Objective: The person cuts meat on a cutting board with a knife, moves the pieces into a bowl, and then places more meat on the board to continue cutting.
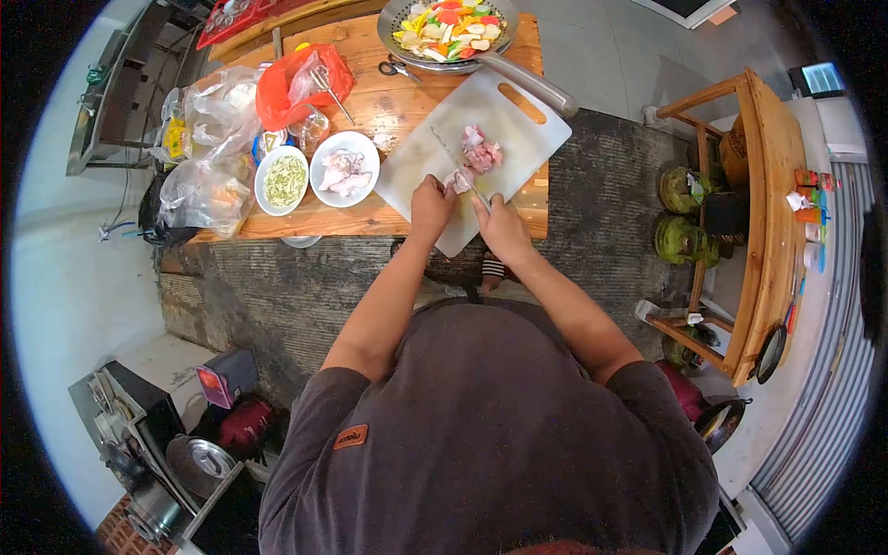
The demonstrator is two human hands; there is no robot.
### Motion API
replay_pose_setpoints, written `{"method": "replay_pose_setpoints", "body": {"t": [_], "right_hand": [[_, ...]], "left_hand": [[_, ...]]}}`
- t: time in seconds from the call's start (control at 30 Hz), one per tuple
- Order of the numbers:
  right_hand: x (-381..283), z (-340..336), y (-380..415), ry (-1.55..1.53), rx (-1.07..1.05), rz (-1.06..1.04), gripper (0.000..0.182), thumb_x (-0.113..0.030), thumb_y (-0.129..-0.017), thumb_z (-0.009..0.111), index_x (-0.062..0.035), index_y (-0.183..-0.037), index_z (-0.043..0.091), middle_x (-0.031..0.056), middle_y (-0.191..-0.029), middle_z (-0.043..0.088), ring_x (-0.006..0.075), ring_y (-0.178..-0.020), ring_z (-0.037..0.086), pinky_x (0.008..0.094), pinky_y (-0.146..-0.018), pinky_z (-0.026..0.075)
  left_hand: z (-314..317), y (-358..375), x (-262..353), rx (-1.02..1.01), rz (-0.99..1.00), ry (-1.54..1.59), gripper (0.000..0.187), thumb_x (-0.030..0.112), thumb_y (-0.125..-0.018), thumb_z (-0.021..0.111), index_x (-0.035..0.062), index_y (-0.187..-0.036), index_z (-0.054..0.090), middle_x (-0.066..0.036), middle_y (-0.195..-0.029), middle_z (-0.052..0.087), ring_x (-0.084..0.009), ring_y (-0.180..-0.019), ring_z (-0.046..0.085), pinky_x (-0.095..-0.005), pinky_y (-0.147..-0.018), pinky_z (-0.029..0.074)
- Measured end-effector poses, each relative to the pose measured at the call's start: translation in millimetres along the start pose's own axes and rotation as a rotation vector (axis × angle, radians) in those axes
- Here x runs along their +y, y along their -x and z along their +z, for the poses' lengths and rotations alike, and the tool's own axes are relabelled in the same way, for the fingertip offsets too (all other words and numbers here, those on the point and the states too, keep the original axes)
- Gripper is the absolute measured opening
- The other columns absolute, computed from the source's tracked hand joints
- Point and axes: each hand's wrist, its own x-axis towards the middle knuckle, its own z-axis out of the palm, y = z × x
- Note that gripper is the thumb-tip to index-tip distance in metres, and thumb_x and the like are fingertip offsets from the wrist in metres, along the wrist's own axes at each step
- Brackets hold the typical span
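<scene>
On the white cutting board (pixel 412 153), my right hand (pixel 502 229) is closed round the handle of a knife (pixel 478 192), whose blade points away to the upper left. My left hand (pixel 432 209) pinches a piece of raw meat (pixel 457 179) against the board, close beside the blade. Just beyond it lies a small heap of cut raw meat (pixel 482 155). Left of the board, a white bowl (pixel 321 181) contains larger pale pieces of raw meat. Another white bowl (pixel 261 192) next to it holds thin pale-green shreds.
A pan of cut vegetables (pixel 450 30) stands at the table's far edge, its handle (pixel 532 81) reaching over the board's corner. Scissors (pixel 400 69), a whisk (pixel 331 92), a red plastic bag (pixel 301 79) and clear bags (pixel 217 129) crowd the left side. A wooden table (pixel 760 222) stands at right.
</scene>
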Motion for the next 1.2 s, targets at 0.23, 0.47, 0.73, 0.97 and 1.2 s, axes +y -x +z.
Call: {"method": "replay_pose_setpoints", "body": {"t": [0.23, 0.47, 0.73, 0.97, 1.2], "right_hand": [[25, 4, -21, -0.181, 0.054, -0.106, 0.063, -0.053, -0.107, 0.038, 0.0064, -0.104, 0.057, 0.0342, -0.091, 0.066, 0.0531, -0.096, 0.064, 0.0565, -0.085, 0.048], [1, 17, 3, -0.285, 0.109, -0.105, 0.059, -0.049, -0.109, 0.034, 0.0071, -0.106, 0.054, 0.0388, -0.096, 0.064, 0.056, -0.097, 0.061, 0.0599, -0.089, 0.046], [-8, 26, -6, -0.202, 0.045, -0.035, 0.06, -0.051, -0.109, 0.032, 0.006, -0.109, 0.053, 0.04, -0.099, 0.063, 0.0572, -0.101, 0.06, 0.0609, -0.091, 0.045], [-16, 33, -7, -0.2, 0.065, 0.003, 0.061, -0.051, -0.109, 0.032, 0.0058, -0.106, 0.055, 0.0389, -0.101, 0.064, 0.0569, -0.101, 0.06, 0.0598, -0.089, 0.046], [-18, 39, -3, -0.133, 0.057, 0.011, 0.064, -0.052, -0.108, 0.034, 0.0082, -0.112, 0.055, 0.04, -0.098, 0.064, 0.0578, -0.099, 0.06, 0.0595, -0.087, 0.047]], "left_hand": [[4, -6, -11, 0.002, 0.04, -0.006, 0.035, 0.028, -0.086, 0.075, -0.0033, -0.084, 0.061, -0.023, -0.074, 0.069, -0.0381, -0.071, 0.07, -0.0435, -0.069, 0.055], [1, -4, -8, 0.015, 0.065, 0.018, 0.028, 0.021, -0.086, 0.073, -0.002, -0.082, 0.058, -0.024, -0.073, 0.066, -0.0415, -0.072, 0.067, -0.0472, -0.068, 0.053], [1, -5, -9, -0.027, 0.028, 0.035, 0.028, 0.022, -0.087, 0.073, -0.0023, -0.085, 0.059, -0.025, -0.078, 0.067, -0.0429, -0.077, 0.067, -0.0489, -0.071, 0.052], [-2, -4, -3, -0.054, 0.003, 0.002, 0.026, 0.02, -0.088, 0.072, -0.0027, -0.088, 0.059, -0.026, -0.081, 0.067, -0.0441, -0.08, 0.067, -0.0509, -0.073, 0.053], [-2, -5, -1, -0.059, -0.055, -0.009, 0.026, 0.02, -0.088, 0.07, -0.0022, -0.093, 0.058, -0.025, -0.085, 0.068, -0.0442, -0.083, 0.067, -0.0517, -0.076, 0.054]]}}
